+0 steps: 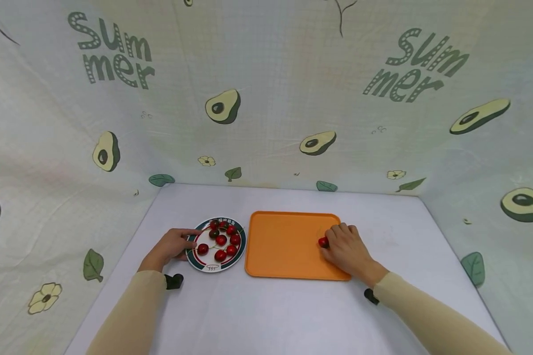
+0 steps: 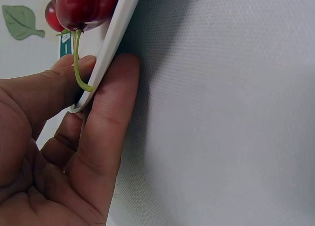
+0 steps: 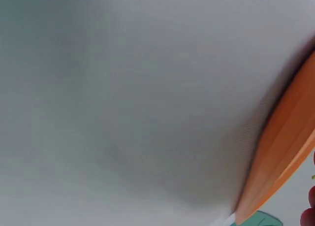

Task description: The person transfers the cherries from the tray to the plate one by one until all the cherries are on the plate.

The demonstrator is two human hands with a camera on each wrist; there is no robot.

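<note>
A round plate [image 1: 197, 262] with a dark green patterned rim bears several red cherries [image 1: 221, 240] with green stems. My left hand [image 1: 174, 244] grips the plate's left rim; in the left wrist view the thumb lies above the rim [image 2: 109, 44] and a finger underneath. One cherry's stem [image 2: 78, 68] hangs down by the thumb there. At the right side of an orange tray [image 1: 288, 244], my right hand [image 1: 345, 249] pinches a red cherry [image 1: 323, 242] with curled fingers. That grip is mostly hidden in the right wrist view, where red round shapes [image 3: 309, 216] show at the edge.
The tray stands just right of the plate on a white-covered table [image 1: 257, 315]; its raised orange side [image 3: 280, 152] fills the right of the right wrist view. A curtain [image 1: 266, 88] printed with avocados and leaves encloses the table's back and sides.
</note>
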